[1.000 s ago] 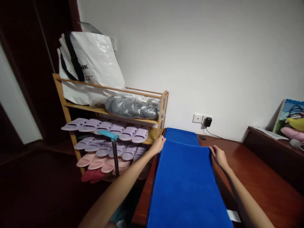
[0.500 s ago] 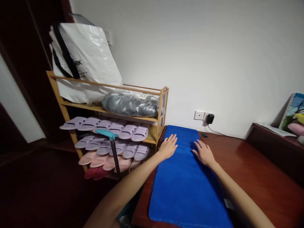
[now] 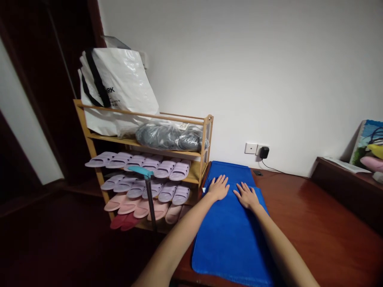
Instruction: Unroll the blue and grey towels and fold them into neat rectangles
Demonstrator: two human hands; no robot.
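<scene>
A long blue cloth (image 3: 227,243) lies on the reddish-brown wooden table, running from the near edge toward the wall. Part of it is doubled over, and the fold's edge crosses the cloth just beyond my fingertips. My left hand (image 3: 219,188) rests palm down on the left side of the cloth, fingers spread. Beside it, my right hand (image 3: 245,195) lies flat on the right side, its fingers also apart. Neither hand grips anything. A small white tag (image 3: 204,190) shows at the cloth's left edge.
Left of the table stands a wooden shoe rack (image 3: 206,135) with several slippers (image 3: 179,170), a wrapped grey bundle (image 3: 170,136) and a white bag (image 3: 128,79). A teal-topped handle (image 3: 142,172) rises before it. A black plug adapter (image 3: 264,152) trails a cord along the wall.
Both hands have come a little nearer to me and closer together on the cloth. A fold edge and a white tag now show in the cloth. The view has shifted slightly.
</scene>
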